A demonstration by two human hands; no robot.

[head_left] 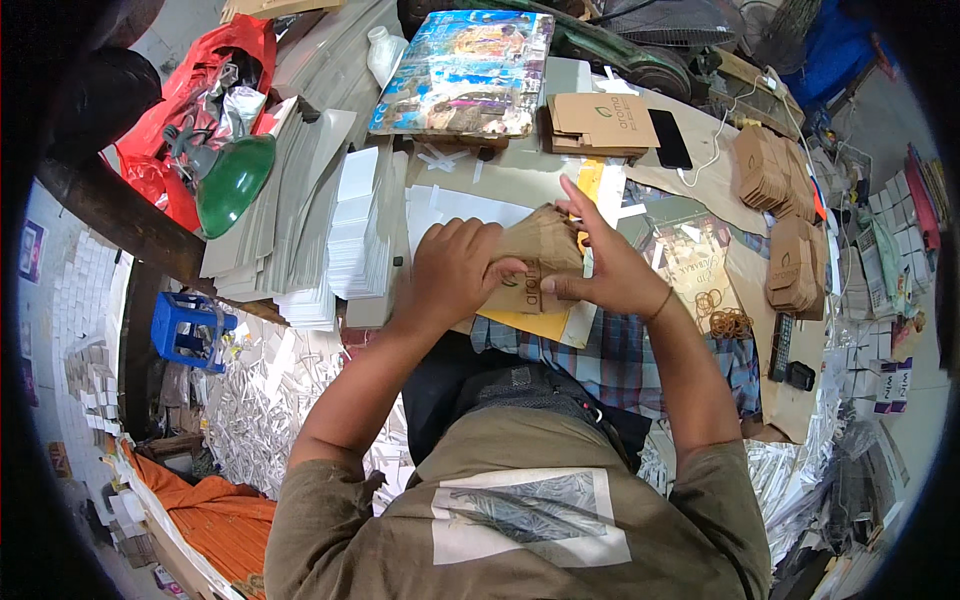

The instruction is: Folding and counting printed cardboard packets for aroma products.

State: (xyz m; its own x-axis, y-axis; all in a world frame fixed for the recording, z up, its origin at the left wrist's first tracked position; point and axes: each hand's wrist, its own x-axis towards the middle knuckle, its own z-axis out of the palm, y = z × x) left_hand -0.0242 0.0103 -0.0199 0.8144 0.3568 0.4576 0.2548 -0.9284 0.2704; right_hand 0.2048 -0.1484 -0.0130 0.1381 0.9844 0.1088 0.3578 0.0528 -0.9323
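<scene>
Brown pack [533, 252]: between the two hands, tilted, above a yellow sheet [548, 326] at the person's front; perhaps squeezed from both sides so its layers line up.
Left hand [455, 270]: gripping the pack's left side, fingers curled, thumb against it; the fingertips' exact hold cannot be told.
Right hand [618, 272]: gripping the right side, thumb pressed low on the printed face, index finger raised past the top, as if the thumb carries the steadying.
Bands [731, 322]: loose heap near the right forearm, probably there for easy reach.
Flat stack [600, 120]: brown, beyond the hands, with a phone [670, 140] just to its right.
Side packs [797, 265]: brown, grouped at the right, seemingly placed clear of the working spot.
White stack [352, 235]: fanned out left of the hands, beside grey boards [290, 180]; likely spread so single pieces lift easily.
Lampshade [237, 185]: green, at the boards' left.
Scraps [270, 410]: pale litter across the floor, near a blue stool [190, 330].
</scene>
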